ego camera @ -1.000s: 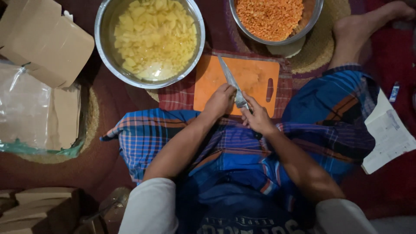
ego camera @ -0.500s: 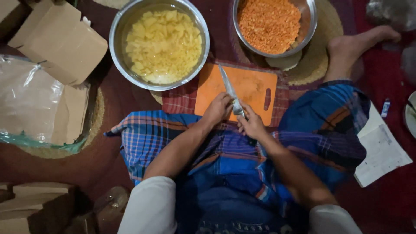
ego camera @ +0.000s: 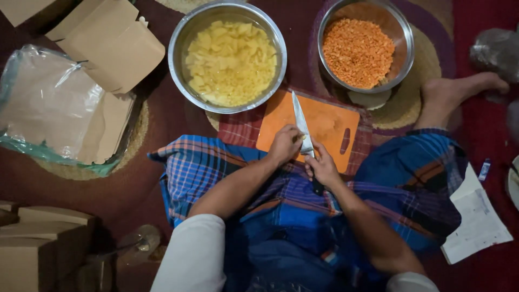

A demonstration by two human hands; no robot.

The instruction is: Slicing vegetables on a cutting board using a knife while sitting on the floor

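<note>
- The piece the left hand (ego camera: 285, 144) grips is almost wholly covered by its curled fingers; only a pale sliver shows beside the knife (ego camera: 303, 130), too small to tell what it is.
- The knife's dark handle is mostly buried in the right hand (ego camera: 323, 168); just its butt pokes out below the palm.
- The near edge of the orange cutting board (ego camera: 330, 124) is hidden under both hands and the checked blue cloth (ego camera: 216, 162) over the person's lap.
- A grey bundle at the right edge beyond the board is blurred and cut off by the frame.
- Left hand: fingers pressed together and bent down, pinching the small pale piece on the board's near-left part, wrist coming in from the lap.
- Right hand: wrapped in a fist around the knife handle at the board's near edge, knuckles up, forearm running back towards the body.
- The two hands sit just beside each other, with the blade between them.
- The knife has a long, narrow, shiny blade that lies slanted across the board, its tip pointing away from the person towards the steel bowl of yellow pieces (ego camera: 230, 54).
- That bowl stands just beyond the board's far-left corner; a second steel bowl of orange lentils (ego camera: 358, 51) stands beyond its far-right corner.
- The board is a flat rectangle with a handle slot near its right end.
</note>
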